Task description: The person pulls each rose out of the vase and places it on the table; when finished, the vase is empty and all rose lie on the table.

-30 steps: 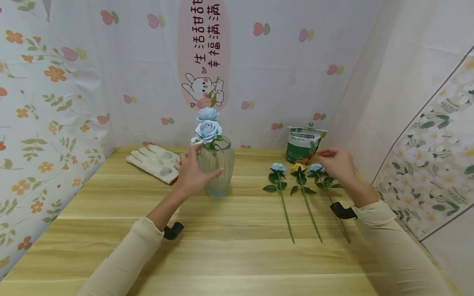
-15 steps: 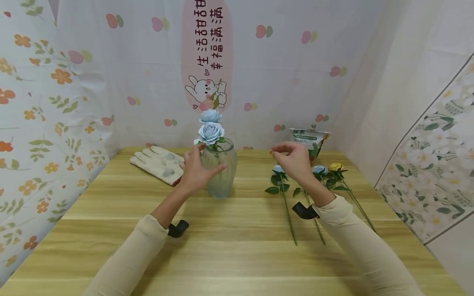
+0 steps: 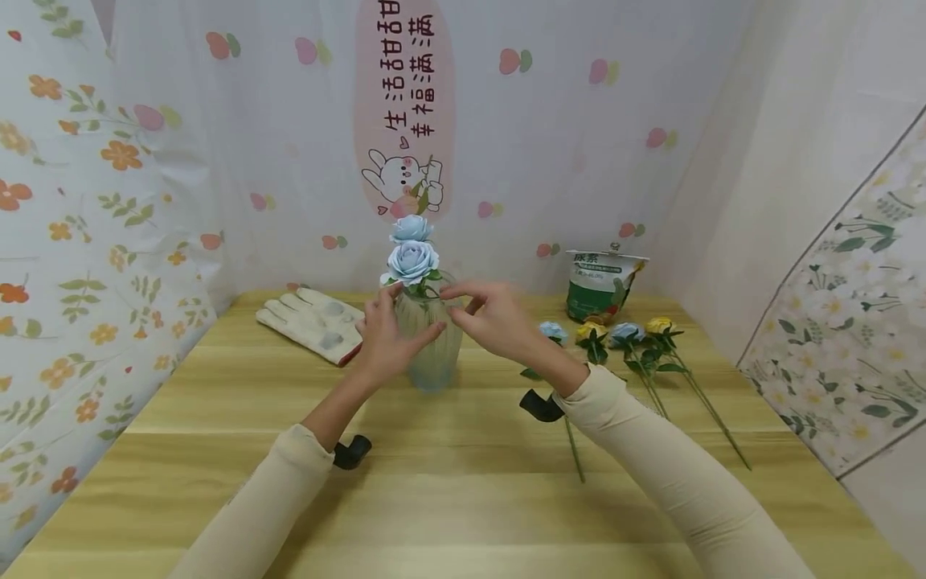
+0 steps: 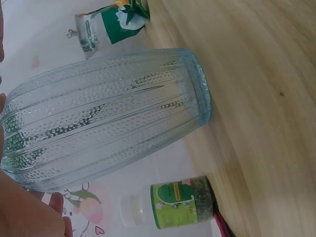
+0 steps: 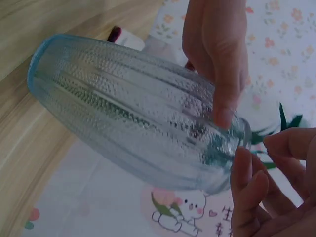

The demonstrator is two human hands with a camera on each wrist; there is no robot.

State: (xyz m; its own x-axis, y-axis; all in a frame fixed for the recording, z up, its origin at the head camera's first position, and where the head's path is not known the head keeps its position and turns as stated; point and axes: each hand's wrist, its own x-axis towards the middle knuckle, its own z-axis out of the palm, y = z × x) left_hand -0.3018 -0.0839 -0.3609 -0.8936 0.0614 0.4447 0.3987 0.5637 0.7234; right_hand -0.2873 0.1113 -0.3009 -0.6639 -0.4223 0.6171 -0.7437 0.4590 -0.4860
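A clear ribbed glass vase (image 3: 434, 366) stands upright on the table with light blue roses (image 3: 412, 261) at its mouth. My left hand (image 3: 387, 342) holds it around the upper left side, thumb across the front; the thumb also shows along the glass (image 5: 224, 111) in the right wrist view. At the right of the rim is my right hand (image 3: 499, 322), thumb and forefinger apart. Its fingertips (image 5: 242, 160) are by the rim and green leaves in the right wrist view; whether they press on the glass is hard to tell. No flower shows between them.
Blue and yellow roses (image 3: 659, 325) lie in a row to the right, partly behind the right arm. Behind them stands a green-and-white pouch (image 3: 600, 285). A white glove (image 3: 311, 322) lies left of the vase. The left wrist view shows a jar with a green label (image 4: 175, 205).
My right hand has left the roses at the right and moved leftward to the vase rim, its fingers parting. A yellow rose now shows at the row's right end. The left hand stays on the vase.
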